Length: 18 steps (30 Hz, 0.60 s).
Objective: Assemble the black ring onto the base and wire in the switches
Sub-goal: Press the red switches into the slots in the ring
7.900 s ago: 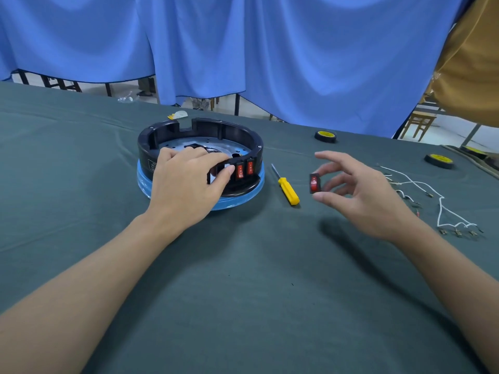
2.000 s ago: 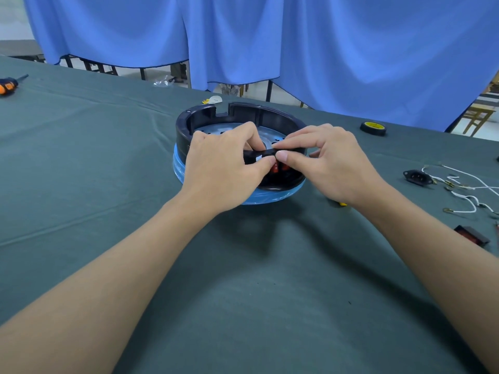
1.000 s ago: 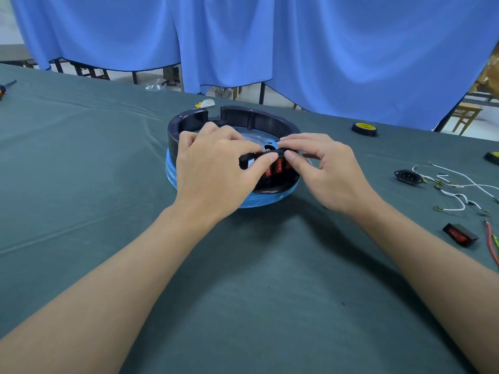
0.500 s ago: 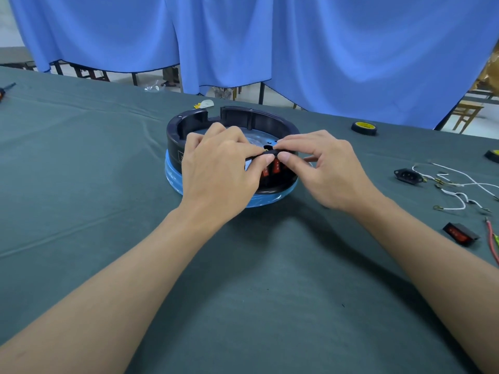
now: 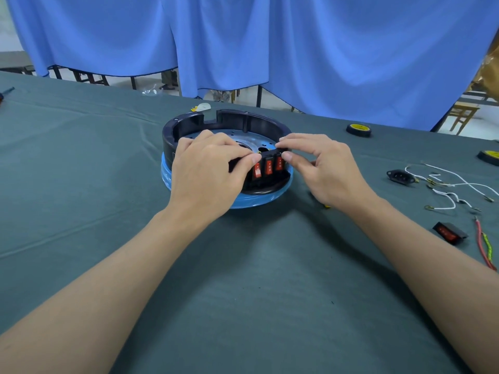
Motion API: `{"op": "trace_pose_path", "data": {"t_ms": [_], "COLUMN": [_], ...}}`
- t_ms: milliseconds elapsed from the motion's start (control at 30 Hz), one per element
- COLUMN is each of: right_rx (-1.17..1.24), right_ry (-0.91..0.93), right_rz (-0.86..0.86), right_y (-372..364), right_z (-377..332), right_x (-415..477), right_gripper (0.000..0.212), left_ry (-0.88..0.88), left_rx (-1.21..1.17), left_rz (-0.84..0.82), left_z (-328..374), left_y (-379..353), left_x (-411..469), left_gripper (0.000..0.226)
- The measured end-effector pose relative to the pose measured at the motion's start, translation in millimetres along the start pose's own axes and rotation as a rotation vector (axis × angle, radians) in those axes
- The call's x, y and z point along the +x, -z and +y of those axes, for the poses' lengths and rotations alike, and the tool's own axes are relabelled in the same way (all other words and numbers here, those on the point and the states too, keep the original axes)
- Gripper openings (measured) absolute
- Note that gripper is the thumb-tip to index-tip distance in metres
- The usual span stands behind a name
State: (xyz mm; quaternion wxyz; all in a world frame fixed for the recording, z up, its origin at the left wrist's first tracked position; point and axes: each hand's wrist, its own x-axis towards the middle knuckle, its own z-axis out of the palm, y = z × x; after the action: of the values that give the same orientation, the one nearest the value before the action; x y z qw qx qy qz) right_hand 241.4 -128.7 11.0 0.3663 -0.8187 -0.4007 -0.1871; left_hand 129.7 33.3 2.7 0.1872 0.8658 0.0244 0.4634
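A black ring (image 5: 243,121) sits on a round blue base (image 5: 259,199) in the middle of the green cloth. Three red rocker switches (image 5: 268,167) stand side by side in the ring's near wall. My left hand (image 5: 208,174) grips the ring's near rim just left of the switches, thumb outside and fingers over the top. My right hand (image 5: 324,168) pinches the rim just right of them, thumb by the rightmost switch. A loose red switch (image 5: 449,232) lies on the cloth at the right.
White wires (image 5: 453,184) with terminals and a black power socket (image 5: 401,176) lie at the right. Red and green wires (image 5: 484,245) are near the right edge. Two yellow-and-black tape rolls (image 5: 358,130) sit at the back right. A blue curtain hangs behind.
Both hands have shifted a little apart along the near rim, so the three red switches now show between the thumbs. A switch held in my right hand earlier is no longer there.
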Motion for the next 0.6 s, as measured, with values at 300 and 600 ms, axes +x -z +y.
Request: {"op": "trace_pose_path", "data": {"t_ms": [300,600], "right_rx": [-0.106,-0.448], "right_ry": [0.009,-0.01], "right_rz": [-0.106,-0.178], "right_y": [16,53], "right_z": [-2,18], "right_x": [-17,-83], "right_gripper": [0.038,0.025], "left_ry": [-0.1,-0.476], "left_rx": [0.148,0.322], "left_rz": [0.055,0.049], "left_z": [1,14], "left_y": [-2,-9], "left_x": [-4,-13], "left_gripper": [0.022,0.026]}}
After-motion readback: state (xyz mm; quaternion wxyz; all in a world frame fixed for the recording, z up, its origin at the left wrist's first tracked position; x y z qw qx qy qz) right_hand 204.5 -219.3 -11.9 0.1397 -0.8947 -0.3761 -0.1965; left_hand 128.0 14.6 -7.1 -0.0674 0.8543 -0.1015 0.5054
